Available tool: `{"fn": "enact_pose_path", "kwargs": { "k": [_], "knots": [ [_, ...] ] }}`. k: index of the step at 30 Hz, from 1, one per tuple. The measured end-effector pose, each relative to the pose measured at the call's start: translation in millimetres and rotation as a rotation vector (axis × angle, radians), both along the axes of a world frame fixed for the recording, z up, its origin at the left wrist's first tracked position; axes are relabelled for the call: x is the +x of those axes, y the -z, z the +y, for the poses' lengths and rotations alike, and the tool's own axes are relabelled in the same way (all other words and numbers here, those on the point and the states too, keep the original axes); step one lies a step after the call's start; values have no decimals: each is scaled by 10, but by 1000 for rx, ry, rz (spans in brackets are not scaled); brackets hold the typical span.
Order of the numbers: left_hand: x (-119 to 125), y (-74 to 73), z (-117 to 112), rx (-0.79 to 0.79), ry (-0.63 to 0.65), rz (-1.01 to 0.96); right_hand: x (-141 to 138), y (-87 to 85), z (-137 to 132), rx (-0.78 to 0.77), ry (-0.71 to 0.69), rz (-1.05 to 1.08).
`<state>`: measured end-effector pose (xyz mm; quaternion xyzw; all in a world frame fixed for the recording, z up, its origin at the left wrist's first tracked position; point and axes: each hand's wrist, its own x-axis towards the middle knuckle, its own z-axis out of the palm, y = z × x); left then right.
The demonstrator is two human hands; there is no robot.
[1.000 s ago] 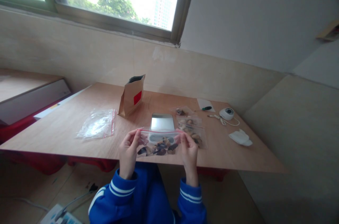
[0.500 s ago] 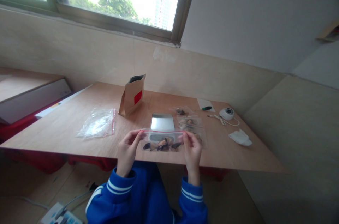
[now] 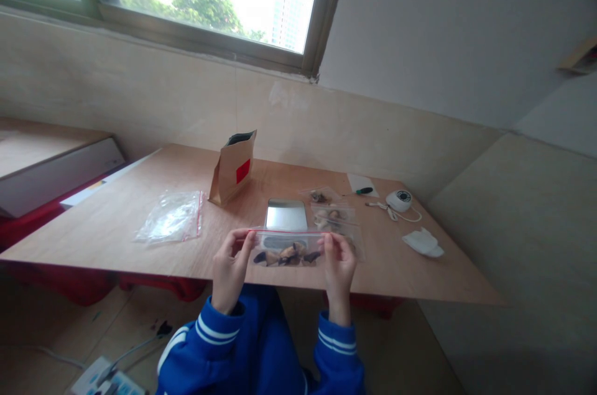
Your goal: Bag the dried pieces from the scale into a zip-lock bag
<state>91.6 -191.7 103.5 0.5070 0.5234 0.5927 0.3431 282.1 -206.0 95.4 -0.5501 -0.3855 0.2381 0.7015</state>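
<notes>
Pinching with left hand (image 3: 232, 264) at the left upper corner of a clear zip bag (image 3: 308, 239), thumb against curled fingers. Pinching likewise with right hand (image 3: 339, 261) at the right upper corner. Closed on thin plastic at both sides, stretched roughly level along the red closure strip (image 3: 289, 232). Cannot tell whether sealed. Held before the near edge of the table (image 3: 116, 214).

Judged light: loaded only with dark and tan pieces (image 3: 291, 253), settled along the bottom. Probably limp and slick, apt to sag if let go at one corner. Possibly brittle inside; best taken by strip or upper corners, without squeezing the contents.

Noted just beyond: flat silver-topped device (image 3: 286, 213), partly visible through the plastic. Lying to the right of that: other filled bags (image 3: 334, 218), partly behind right hand. Standing farther back, leftward: brown paper pouch (image 3: 228, 174); lying nearer, clear plastic bags (image 3: 175, 218). Seen far right: dark-handled tool (image 3: 366, 191), white round device (image 3: 396, 200) with cable, crumpled white tissue (image 3: 423, 243).
</notes>
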Motion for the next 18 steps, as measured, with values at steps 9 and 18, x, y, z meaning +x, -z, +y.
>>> {"fn": "enact_pose_path", "kwargs": {
  "k": [9, 18],
  "knots": [
    [104, -14, -20, -78, 166, -329, -118, 30, 86, 38, -154, 140],
    [22, -5, 2, -70, 144, -284, -91, 64, 74, -52, -168, 118]
  ]
}}
